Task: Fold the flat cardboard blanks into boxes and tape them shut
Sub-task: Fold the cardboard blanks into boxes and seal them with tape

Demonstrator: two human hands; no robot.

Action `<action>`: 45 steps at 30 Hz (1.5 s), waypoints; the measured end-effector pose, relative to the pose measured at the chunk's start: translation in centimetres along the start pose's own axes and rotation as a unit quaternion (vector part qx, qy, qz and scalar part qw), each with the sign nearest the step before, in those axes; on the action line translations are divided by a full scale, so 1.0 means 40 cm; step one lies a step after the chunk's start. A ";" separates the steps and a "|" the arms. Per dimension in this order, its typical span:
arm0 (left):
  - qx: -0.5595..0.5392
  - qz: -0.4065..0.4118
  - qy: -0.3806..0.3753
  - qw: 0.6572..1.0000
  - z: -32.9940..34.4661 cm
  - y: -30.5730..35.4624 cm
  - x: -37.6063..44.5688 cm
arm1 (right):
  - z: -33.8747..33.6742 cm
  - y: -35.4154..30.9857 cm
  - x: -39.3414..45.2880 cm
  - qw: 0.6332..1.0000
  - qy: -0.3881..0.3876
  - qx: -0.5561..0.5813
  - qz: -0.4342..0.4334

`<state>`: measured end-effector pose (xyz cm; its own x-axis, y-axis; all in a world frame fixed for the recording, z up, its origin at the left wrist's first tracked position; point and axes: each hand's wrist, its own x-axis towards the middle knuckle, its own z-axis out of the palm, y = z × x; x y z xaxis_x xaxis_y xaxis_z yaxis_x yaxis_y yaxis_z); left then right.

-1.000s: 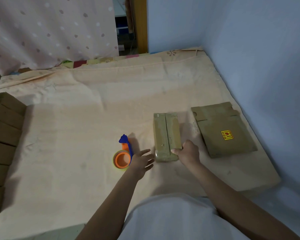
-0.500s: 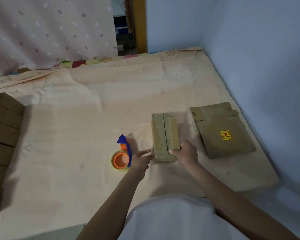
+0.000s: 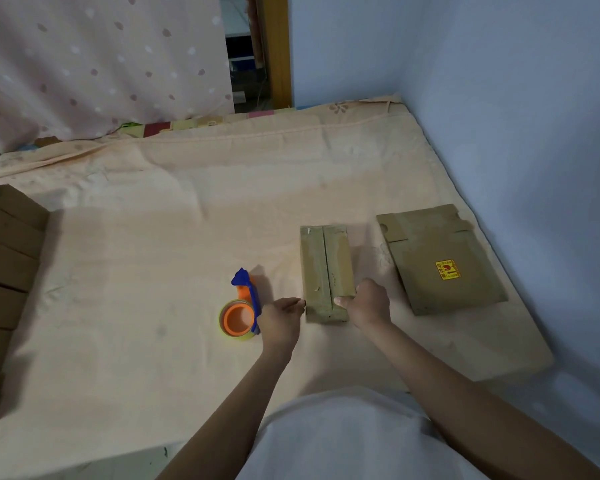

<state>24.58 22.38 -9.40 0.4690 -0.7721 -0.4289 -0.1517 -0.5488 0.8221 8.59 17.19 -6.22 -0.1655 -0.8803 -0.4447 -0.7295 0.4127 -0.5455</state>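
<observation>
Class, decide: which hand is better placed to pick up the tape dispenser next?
Left. The left hand lies right beside the tape dispenser, while the right hand grips the box.

Folded brown box (image 3: pixel 326 271), flat cardboard blank (image 3: pixel 440 258) and tape dispenser (image 3: pixel 241 306) on a bed.
The closed box lies centre; the yellow-labelled blank lies flat near the right edge; the orange-and-blue dispenser sits left of the box.

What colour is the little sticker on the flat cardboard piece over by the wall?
Yellow with red markings, on the flat cardboard blank; the head view shows it.
</observation>
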 end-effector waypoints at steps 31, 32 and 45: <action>0.237 0.440 -0.123 0.857 -0.066 -0.046 0.070 | -0.095 0.145 0.082 0.945 -0.174 -0.056 -0.270; 0.233 0.441 -0.125 0.858 -0.065 -0.047 0.072 | -0.096 0.144 0.078 0.944 -0.175 -0.065 -0.274; 0.203 0.420 -0.126 0.875 -0.066 -0.042 0.071 | -0.092 0.127 0.043 0.938 -0.139 -0.158 -0.275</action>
<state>28.44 21.96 -10.99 -0.1567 -0.9758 0.1525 -0.6714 0.2185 0.7082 2.16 16.91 -7.16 0.4421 -0.8261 -0.3495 -0.8209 -0.2155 -0.5289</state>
